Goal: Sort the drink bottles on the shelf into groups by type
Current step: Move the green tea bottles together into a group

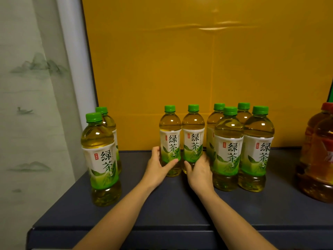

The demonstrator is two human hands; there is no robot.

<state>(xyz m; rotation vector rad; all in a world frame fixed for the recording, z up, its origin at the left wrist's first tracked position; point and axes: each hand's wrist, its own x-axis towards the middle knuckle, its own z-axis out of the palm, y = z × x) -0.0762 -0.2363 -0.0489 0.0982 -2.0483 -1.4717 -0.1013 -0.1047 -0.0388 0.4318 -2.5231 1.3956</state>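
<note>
L hand [158, 166] is wrapping one green tea bottle [170, 139], R hand [200, 171] its neighbour [193, 139]; best sliding both upright, w/o tipping.

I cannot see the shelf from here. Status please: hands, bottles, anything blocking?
Left hand grips one green tea bottle, right hand grips its neighbour. Both upright on shelf. Four-bottle green group close at right.
</note>
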